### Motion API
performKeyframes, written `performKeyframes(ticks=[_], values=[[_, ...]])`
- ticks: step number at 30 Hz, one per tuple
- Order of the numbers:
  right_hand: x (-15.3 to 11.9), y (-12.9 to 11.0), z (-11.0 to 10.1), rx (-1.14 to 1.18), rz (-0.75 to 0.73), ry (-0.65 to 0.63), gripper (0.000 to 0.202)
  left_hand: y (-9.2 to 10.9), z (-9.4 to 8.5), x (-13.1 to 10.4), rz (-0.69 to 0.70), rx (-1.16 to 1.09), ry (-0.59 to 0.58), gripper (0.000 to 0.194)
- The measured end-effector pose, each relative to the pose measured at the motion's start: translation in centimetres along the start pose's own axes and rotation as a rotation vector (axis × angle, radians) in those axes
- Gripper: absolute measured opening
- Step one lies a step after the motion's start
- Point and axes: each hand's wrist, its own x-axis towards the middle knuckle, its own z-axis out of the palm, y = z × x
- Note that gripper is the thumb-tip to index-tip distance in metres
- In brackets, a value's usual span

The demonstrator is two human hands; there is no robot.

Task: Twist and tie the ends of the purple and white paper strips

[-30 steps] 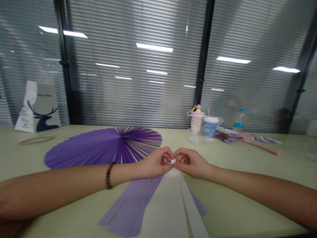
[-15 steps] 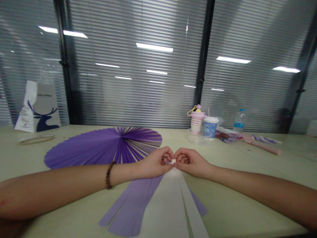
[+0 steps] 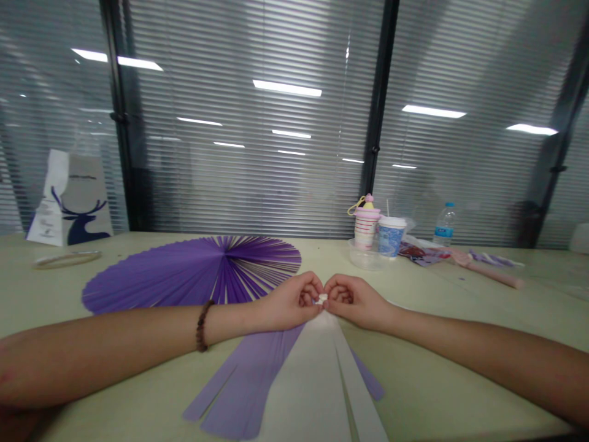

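My left hand (image 3: 294,301) and my right hand (image 3: 356,301) meet above the table, thumbs and fingers pinched together. Between the fingertips a small white tip (image 3: 321,299) shows at the narrow end of a fan of strips. Towards me the fan spreads out, with white strips (image 3: 313,383) on top and lilac strips (image 3: 239,383) showing from under them on both sides. Exactly how the fingers grip the tip is hidden. Behind my left forearm lies a large round purple pleated fan (image 3: 156,276), opened out flat.
A paper bag with a deer print (image 3: 85,196) stands at the back left, by a thin hoop-like item (image 3: 69,259). Back right are a pink-lidded cup (image 3: 367,228), a blue-white cup (image 3: 390,239), a water bottle (image 3: 444,227) and a pink rod-like item (image 3: 492,273). Window blinds rise behind.
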Motion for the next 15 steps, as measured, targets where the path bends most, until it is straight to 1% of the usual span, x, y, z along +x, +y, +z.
performKeyframes(ticks=[15], values=[[0.05, 0.16, 0.03, -0.005, -0.007, 0.0, 0.016, 0.18, 0.05, -0.01, 0.002, -0.014, 0.011, 0.018]])
